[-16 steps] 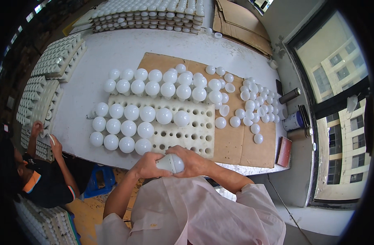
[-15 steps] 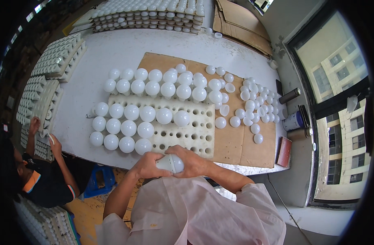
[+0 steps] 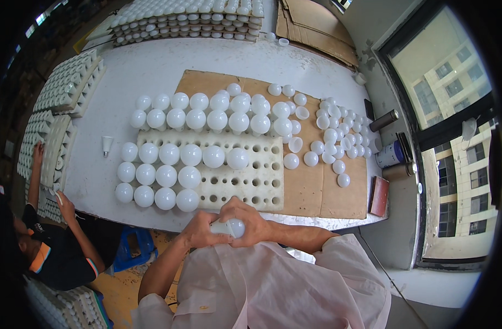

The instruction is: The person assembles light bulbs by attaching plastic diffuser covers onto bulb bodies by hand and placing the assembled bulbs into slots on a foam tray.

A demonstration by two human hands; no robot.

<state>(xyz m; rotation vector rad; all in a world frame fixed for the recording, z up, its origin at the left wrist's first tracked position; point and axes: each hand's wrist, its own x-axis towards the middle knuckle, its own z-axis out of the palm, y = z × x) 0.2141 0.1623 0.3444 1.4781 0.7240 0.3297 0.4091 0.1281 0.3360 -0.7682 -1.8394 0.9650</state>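
At the table's front edge, both my hands are closed around a white LED bulb [image 3: 237, 227]. My left hand [image 3: 203, 230] grips its body on the left. The fingers of my right hand [image 3: 246, 218] wrap over its round white cover, hiding part of it. Just beyond my hands lies a white foam tray [image 3: 245, 189] with rows of holes. Round-topped bulbs [image 3: 166, 176] fill its left part, and the holes at its right show bare. Behind them, two more rows of bulbs [image 3: 195, 118] stand upright.
Loose white dome covers [image 3: 330, 135] lie on a cardboard sheet [image 3: 311, 192] at the right. One bulb body without cover [image 3: 107, 146] stands left of the tray. Stacked full trays [image 3: 185, 24] rise at the back. A co-worker [image 3: 64, 247] handles trays [image 3: 59, 142] at the left.
My hands still hold the bulb; my right hand's fingers have shifted over its cover. The uncovered bulb body now stands upright, apart from the tray. The co-worker's far hand has moved farther over the trays.
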